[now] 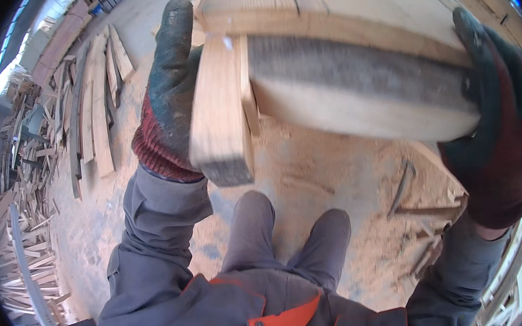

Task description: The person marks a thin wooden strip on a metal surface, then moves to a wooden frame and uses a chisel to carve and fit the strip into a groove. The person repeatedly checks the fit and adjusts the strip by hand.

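Observation:
Before me is a pallet-like wooden frame (335, 22) with pale boards across its top. A beam with a grey, weathered side (353, 65) runs under the boards, and a shorter wood block (218, 113) juts toward me at its left. My left hand (174, 89), in a dark green and red work glove, presses on the block's left side, one digit stretched upward; its other fingers are partly hidden behind the wood. My right hand (499, 110), gloved alike, grips the right end, its fingers up over the board edge. The wood and right glove are somewhat blurred.
Long planks (100, 104) lie on the floor at the left, beside a big heap of scrap wood (32, 221). Sawdust (295, 178) covers the floor round my feet. More offcuts (431, 211) lie at the lower right. A pale curved rail (30, 286) stands at the lower left.

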`<state>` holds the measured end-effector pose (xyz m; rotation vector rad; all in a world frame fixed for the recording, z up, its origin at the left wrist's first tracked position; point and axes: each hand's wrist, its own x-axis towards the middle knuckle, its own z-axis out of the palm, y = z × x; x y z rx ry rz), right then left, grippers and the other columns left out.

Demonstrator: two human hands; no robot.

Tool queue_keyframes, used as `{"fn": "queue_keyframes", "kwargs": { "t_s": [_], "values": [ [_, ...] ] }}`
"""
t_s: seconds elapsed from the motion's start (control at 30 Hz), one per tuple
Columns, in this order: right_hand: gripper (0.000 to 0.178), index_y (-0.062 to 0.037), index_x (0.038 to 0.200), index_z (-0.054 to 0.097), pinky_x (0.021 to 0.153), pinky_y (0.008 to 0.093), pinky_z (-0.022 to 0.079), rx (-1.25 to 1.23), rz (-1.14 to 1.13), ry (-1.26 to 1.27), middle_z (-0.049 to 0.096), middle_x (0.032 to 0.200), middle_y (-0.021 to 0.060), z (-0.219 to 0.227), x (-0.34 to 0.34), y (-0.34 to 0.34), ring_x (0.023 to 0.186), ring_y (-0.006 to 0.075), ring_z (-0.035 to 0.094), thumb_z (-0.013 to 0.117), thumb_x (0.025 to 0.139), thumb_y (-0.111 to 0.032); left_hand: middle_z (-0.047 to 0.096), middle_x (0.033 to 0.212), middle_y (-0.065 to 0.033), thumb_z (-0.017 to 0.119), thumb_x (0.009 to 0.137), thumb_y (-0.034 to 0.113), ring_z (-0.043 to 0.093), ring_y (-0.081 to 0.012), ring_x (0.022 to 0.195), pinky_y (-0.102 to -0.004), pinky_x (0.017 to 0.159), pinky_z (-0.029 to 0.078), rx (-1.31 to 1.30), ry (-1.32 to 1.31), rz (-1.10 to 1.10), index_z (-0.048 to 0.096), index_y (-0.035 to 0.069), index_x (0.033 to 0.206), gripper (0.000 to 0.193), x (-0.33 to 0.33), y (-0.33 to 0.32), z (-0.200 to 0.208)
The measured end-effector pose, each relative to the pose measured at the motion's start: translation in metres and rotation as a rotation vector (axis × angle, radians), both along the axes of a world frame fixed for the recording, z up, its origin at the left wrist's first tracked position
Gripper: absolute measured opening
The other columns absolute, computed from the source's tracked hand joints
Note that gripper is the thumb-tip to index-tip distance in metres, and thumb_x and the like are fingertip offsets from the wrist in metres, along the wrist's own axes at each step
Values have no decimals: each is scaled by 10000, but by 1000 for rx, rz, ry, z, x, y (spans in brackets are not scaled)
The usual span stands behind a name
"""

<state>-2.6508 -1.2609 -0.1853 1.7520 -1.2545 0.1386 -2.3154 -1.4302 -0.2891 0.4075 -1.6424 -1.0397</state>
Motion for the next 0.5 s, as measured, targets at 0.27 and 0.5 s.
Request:
{"fn": "queue_keyframes", "kwargs": {
  "t_s": [0.27,0.5],
  "values": [
    [948,-60,1549,500,1084,440,570,-190,289,125,612,1465,190,-11,-39,-18,1333,364,627,981,741,-183,697,1299,-296,621,1068,483,725,-403,1182,-481,1037,631,220,340,-648,565,19,1467,614,-23,-44,-37],
    [942,-60,1546,503,1082,439,571,-190,293,24,613,1464,189,-43,-54,-31,1332,363,628,979,741,-180,683,1278,-191,630,1048,403,679,-331,1054,-458,901,553,245,400,-656,644,29,1388,506,-28,-18,-28]
  ]
}}
